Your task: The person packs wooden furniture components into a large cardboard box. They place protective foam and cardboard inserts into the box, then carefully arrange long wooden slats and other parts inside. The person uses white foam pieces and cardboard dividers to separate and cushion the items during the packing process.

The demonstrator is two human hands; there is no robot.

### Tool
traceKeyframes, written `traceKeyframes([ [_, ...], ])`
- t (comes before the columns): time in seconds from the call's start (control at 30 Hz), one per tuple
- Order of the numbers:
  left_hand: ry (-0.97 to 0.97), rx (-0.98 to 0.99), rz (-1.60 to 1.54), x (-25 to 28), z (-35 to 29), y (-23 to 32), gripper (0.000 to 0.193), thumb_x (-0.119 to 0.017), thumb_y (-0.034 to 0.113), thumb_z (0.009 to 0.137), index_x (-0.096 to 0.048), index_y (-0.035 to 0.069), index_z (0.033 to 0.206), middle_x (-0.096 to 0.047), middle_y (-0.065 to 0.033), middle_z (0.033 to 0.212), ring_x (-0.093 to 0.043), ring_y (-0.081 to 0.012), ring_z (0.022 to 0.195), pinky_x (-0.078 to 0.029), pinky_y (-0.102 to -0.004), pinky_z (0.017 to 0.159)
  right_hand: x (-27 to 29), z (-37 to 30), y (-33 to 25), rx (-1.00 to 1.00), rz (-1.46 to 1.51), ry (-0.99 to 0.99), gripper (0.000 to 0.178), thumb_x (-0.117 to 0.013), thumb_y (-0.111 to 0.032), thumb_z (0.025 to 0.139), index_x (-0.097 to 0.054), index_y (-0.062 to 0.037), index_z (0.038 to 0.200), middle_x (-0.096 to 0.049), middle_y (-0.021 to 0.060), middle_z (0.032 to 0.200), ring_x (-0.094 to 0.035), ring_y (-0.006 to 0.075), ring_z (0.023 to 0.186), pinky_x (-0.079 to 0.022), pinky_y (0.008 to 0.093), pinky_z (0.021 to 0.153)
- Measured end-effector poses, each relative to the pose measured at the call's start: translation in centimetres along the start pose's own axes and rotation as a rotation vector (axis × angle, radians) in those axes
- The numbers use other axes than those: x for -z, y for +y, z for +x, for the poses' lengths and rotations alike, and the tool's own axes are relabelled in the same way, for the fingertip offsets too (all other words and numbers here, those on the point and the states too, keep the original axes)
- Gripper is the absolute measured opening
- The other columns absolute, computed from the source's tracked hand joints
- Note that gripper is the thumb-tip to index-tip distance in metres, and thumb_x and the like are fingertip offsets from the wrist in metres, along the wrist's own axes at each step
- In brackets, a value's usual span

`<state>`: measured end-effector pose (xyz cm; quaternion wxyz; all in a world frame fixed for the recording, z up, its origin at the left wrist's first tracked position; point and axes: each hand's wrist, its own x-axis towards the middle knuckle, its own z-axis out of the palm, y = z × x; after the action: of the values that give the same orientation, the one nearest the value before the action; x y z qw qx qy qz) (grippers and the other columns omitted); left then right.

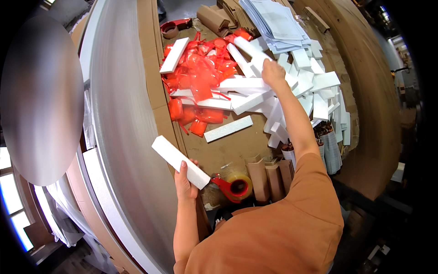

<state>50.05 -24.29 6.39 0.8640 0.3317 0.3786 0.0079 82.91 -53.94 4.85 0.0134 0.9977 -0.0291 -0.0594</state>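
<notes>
A white foam block (pixel 180 162) rests in my left hand (pixel 185 185), thumb on its face and fingers curled beneath it. At the far side of the table my right hand (pixel 273 73) is closed on the near end of a white foam strip (pixel 248 48); its fingertips are partly hidden. Around that hand spreads a heap of loose white foam blocks (pixel 325 81). Left of the heap lies a pile of red plastic pouches (pixel 194 68) with some foam strips on and under it. A single foam strip (pixel 229 129) lies on the cardboard nearer to me.
A red tape dispenser (pixel 230 187) with clear tape sits close to my body, beside folded brown cardboard corner pieces (pixel 267 180). Another red dispenser (pixel 175 27) stands at the back. Light blue-white sheets (pixel 276 25) are stacked far right. A long silvery-grey wrapped panel (pixel 118 114) runs along the left.
</notes>
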Motion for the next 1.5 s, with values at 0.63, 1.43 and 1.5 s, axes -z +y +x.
traceKeyframes([
  [0.63,0.553,-0.889,0.777,3.8,-2.3,18.6,0.044,-0.052,0.032,0.094,-0.049,-0.004,0.120,-0.054,-0.0160,0.110,-0.052,-0.0258,0.100,-0.041,-0.0364,0.088,-8.1,5.9,-30.2,0.282,1.061,-0.031,0.042,-0.045,-0.036,0.088,-0.067,-0.0030,0.101,-0.066,0.0205,0.097,-0.063,0.0346,0.094,-0.046,0.0410,0.086],
  [1.43,1.089,-0.655,2.130,6.0,19.3,37.5,0.055,-0.046,0.034,0.091,-0.035,0.006,0.137,-0.031,-0.0231,0.133,-0.039,-0.0403,0.114,-0.036,-0.0472,0.096,10.3,-14.8,-39.7,0.823,1.568,-0.419,0.063,-0.059,-0.008,0.084,-0.031,0.0019,0.139,-0.052,0.0007,0.076,-0.048,0.0072,0.066,-0.042,0.0223,0.060],
  [1.5,1.061,-0.795,2.169,7.5,19.6,37.6,0.054,-0.047,0.033,0.091,-0.037,0.005,0.135,-0.032,-0.0222,0.132,-0.036,-0.0379,0.117,-0.033,-0.0472,0.098,10.2,-15.9,-41.7,0.785,1.504,-0.469,0.063,-0.059,-0.010,0.084,-0.031,0.0034,0.139,-0.051,0.0026,0.073,-0.049,0.0085,0.065,-0.043,0.0234,0.061],
])
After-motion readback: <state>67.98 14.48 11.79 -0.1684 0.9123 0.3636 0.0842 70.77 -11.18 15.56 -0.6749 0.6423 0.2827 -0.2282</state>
